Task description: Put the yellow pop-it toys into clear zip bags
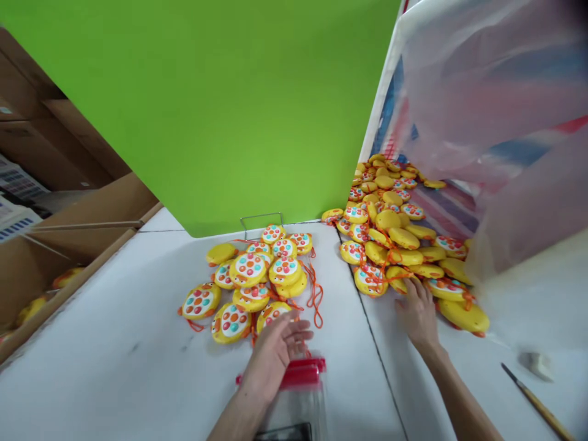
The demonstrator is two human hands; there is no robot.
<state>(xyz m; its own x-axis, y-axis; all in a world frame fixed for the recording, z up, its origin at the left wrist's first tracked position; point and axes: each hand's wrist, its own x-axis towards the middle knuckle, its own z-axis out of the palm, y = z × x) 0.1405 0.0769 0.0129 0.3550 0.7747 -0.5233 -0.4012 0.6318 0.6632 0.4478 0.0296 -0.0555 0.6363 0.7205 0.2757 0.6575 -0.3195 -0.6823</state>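
Observation:
My left hand [278, 346] is open, fingers apart, at the front edge of a small heap of round yellow duck-like toys [248, 269]. These have white faces with coloured dots and orange cord loops [315, 294]. Just under the left hand lies a clear container with a red edge [301, 372], partly hidden by the hand and forearm. My right hand [417, 312] reaches into the front of a larger pile of the same toys [404, 239]. Its fingertips touch yellow toys, with the thumb apart; no toy is lifted.
A tall green panel [257, 110] stands behind the small heap, with a wire stand [261, 215] at its foot. A striped, plastic-lined bag [505, 153] holds the pile at right. Cardboard boxes [105, 211] stand left. A wooden-handled tool [535, 398] and greyish lump [536, 365] lie front right.

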